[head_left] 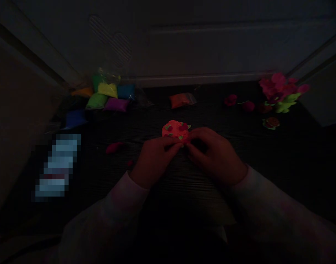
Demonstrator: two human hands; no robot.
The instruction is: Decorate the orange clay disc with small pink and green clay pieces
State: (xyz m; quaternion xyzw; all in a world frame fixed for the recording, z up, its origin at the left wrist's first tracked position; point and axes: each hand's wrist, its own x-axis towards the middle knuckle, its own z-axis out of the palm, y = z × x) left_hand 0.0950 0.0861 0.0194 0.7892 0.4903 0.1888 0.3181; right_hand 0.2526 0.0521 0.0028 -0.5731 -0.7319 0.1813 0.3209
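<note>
In the dim light a glowing coral-pink modelling clay disc (170, 126) lies in front of me, dotted with small red balls and green leaf shapes. My left hand (158, 156) has thumb and forefinger pinched together at its near edge. From the other side my right hand (214, 152) is closed too, its fingertips pressed on the disc's near right edge and almost meeting the left ones. The fingers cover that part of the disc. To the left of my left hand lie a lump of magenta clay (114, 147) and a smaller red bit (130, 162).
Bags of coloured clay, such as a yellow bag (107, 90) and a purple bag (116, 105), are heaped back left. An orange bag (181, 100) lies behind the disc. Pink clay shapes (279, 86) and a yellow-green figure (287, 103) stand back right. A blurred-out bright panel (59, 163) is at left.
</note>
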